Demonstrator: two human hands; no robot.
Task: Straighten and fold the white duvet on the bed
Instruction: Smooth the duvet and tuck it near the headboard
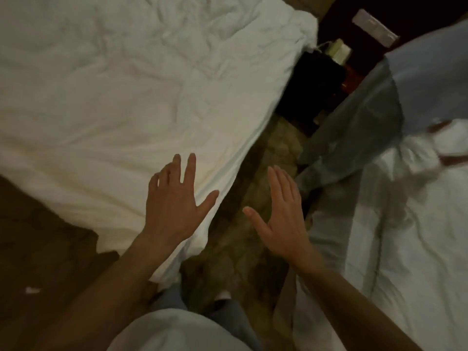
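The white duvet (131,92) lies spread and wrinkled over the bed on the left, its near corner hanging over the bed's edge. My left hand (174,198) is above that near corner with fingers spread and straight; whether it touches the cloth I cannot tell. My right hand (281,216) is held flat, fingers straight and together, over the gap between the two beds, holding nothing.
A second bed with rumpled white bedding (405,224) fills the right side. Patterned carpet (243,224) runs between the beds. A dark nightstand (319,79) with a phone (339,50) stands at the far end of the gap. My legs and feet show at the bottom.
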